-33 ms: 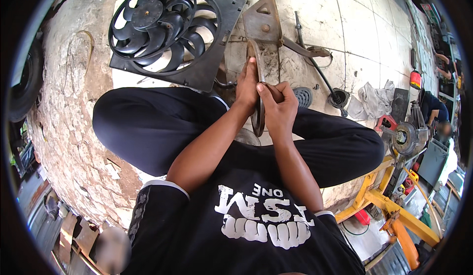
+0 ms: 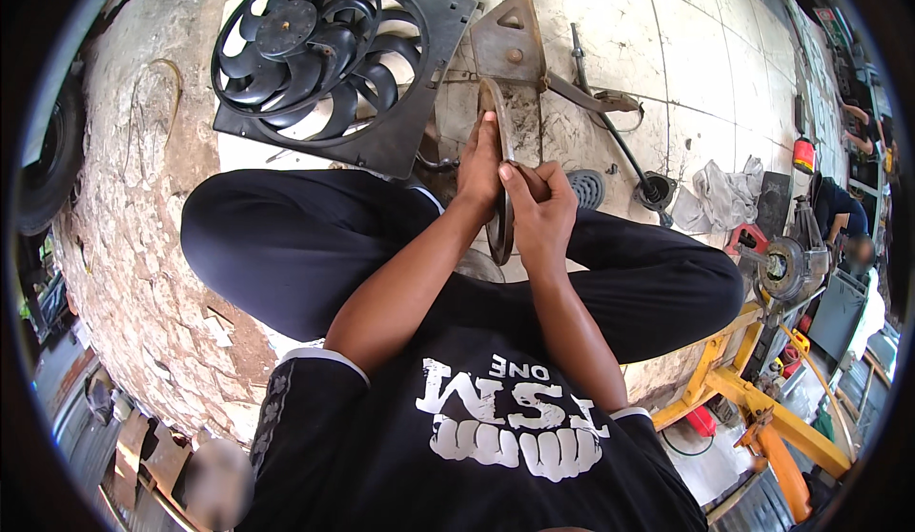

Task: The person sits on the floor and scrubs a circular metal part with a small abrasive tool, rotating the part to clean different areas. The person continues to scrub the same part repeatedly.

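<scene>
A flat, round disc (image 2: 503,141), dark and brown-edged, stands on edge between my two hands and is seen nearly side-on. My left hand (image 2: 478,170) supports it from the left, with the palm and fingers laid along its face and the thumb near its upper rim. From the right, my right hand (image 2: 541,198) presses its bent fingers and thumb together at the disc's face. Whether a small piece sits in that pinch is hidden. Beyond the disc lies a worn, rusty triangular metal plate (image 2: 498,44) with an arm reaching to the right.
A black radiator fan (image 2: 286,27) in its shroud lies at the far left. On the right are a long dark rod (image 2: 615,112), a round grey grille (image 2: 585,189) and a crumpled grey rag (image 2: 729,194). A yellow metal frame (image 2: 753,399) stands at the lower right.
</scene>
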Demonstrator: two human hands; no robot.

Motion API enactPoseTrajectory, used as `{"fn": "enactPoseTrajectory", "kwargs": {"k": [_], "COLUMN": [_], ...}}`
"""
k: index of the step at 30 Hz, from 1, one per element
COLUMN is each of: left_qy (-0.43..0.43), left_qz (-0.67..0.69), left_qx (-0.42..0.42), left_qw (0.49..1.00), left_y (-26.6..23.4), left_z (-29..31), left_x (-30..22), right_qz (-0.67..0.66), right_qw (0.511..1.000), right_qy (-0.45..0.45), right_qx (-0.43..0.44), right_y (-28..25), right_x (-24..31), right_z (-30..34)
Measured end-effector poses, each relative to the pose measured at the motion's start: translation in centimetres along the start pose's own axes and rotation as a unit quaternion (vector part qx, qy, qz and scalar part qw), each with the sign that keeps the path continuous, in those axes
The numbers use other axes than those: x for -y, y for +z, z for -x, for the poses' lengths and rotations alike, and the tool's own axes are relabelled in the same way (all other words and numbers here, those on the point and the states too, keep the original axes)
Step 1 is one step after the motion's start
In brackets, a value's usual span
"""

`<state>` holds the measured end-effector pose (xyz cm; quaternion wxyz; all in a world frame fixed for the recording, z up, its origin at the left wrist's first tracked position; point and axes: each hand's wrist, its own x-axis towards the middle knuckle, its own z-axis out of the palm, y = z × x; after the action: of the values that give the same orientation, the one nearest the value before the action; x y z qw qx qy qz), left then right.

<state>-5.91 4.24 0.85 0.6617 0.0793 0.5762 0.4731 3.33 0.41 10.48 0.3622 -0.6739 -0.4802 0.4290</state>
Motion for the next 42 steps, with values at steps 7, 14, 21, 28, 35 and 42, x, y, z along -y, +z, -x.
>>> {"fn": "enactPoseTrajectory", "kwargs": {"k": [7,14,21,28,35,42], "left_qy": [-0.051,0.01,-0.035,-0.044,-0.057,-0.037], "left_qz": [0.03,-0.031,-0.006,-0.024,0.106,0.104], "left_qx": [-0.01,-0.022,-0.026,-0.025,-0.054,-0.031], "left_qw": [0.998,0.999,0.999,0.998,0.991,0.993], "left_y": [-0.1,0.2,-0.1,0.3,0.3,0.5], "left_z": [0.3,-0.1,0.3,0.8,1.1,0.5], "left_x": [-0.1,0.9,0.1,0.0,-0.9,0.0], "right_qz": [-0.002,-0.009,0.002,0.02,0.021,0.063], "right_qw": [1.0,0.999,0.999,1.0,0.999,0.996], "right_qy": [0.006,0.031,-0.041,-0.022,-0.036,-0.056], "right_qx": [0.018,0.017,0.007,0.003,0.0,0.023], "right_y": [-1.2,-0.8,-0.7,-1.2,0.2,-1.4], "right_x": [-1.3,-0.4,-1.7,-1.5,-0.7,-0.7], "right_z": [2.4,-0.1,1.7,1.3,1.1,2.0]}}
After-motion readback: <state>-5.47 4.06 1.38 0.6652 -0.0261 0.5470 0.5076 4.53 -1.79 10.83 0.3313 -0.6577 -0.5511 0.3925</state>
